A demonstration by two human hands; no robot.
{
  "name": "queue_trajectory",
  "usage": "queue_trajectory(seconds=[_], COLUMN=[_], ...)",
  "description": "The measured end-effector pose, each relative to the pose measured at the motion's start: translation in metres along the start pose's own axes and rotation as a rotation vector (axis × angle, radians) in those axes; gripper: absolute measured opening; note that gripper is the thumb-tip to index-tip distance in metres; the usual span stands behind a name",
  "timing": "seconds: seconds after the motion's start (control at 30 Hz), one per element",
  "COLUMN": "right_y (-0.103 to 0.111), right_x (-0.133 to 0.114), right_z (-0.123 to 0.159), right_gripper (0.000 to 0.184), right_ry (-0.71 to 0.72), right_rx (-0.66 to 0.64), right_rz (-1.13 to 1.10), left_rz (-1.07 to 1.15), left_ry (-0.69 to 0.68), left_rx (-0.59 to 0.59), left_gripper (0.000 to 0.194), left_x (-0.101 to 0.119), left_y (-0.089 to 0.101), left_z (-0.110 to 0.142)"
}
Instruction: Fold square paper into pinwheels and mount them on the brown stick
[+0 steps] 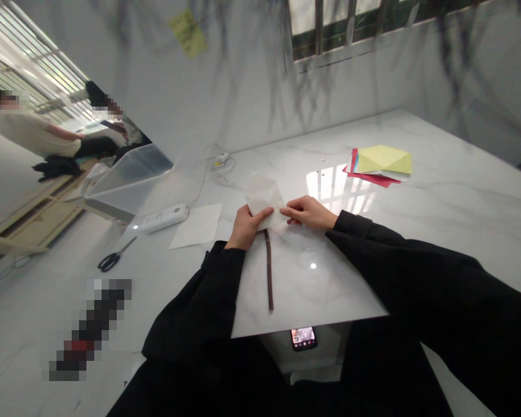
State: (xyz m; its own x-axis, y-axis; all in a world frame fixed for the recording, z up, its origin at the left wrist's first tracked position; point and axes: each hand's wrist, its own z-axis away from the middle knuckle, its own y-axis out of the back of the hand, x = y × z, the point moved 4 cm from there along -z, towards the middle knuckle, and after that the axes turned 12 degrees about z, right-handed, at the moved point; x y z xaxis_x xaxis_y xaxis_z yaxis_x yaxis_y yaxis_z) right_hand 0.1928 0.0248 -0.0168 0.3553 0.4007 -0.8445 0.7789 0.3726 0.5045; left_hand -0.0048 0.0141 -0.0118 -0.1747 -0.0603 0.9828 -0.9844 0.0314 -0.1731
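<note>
A piece of white paper (264, 194) with fold creases is held up over the table between both hands. My left hand (245, 227) grips its lower left part, thumb lying across the front. At the lower right edge, my right hand (306, 212) pinches the paper between thumb and fingers. Beneath the paper a thin dark brown stick (269, 272) lies on the table, its upper end hidden by the paper and left hand. Another flat white sheet (196, 226) rests to the left of my left hand.
Scissors (113, 259) with black handles lie at left, near a white device (164, 216) and a clear plastic bin (130, 174). A stack of coloured papers (384, 161) sits at back right. A phone (303, 338) is below the table edge. People sit at far left.
</note>
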Motion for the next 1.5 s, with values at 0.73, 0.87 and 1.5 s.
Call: queue_trajectory(seconds=[0.73,0.87,1.5], right_y=[0.0,0.0,-0.002], right_x=[0.0,0.001,0.001], right_z=[-0.001,-0.001,-0.001], right_gripper=[0.036,0.037,0.05], right_ry=[-0.016,-0.029,-0.027], right_rx=[0.004,0.008,-0.051], right_rz=[-0.045,-0.052,-0.167], left_rz=[0.146,0.143,-0.086], left_ry=[-0.001,0.013,0.01], left_rx=[0.088,0.082,-0.059], left_gripper=[0.055,0.057,0.059], left_x=[0.004,0.004,0.007], left_y=[-0.003,-0.003,-0.008], left_z=[0.001,0.001,0.006])
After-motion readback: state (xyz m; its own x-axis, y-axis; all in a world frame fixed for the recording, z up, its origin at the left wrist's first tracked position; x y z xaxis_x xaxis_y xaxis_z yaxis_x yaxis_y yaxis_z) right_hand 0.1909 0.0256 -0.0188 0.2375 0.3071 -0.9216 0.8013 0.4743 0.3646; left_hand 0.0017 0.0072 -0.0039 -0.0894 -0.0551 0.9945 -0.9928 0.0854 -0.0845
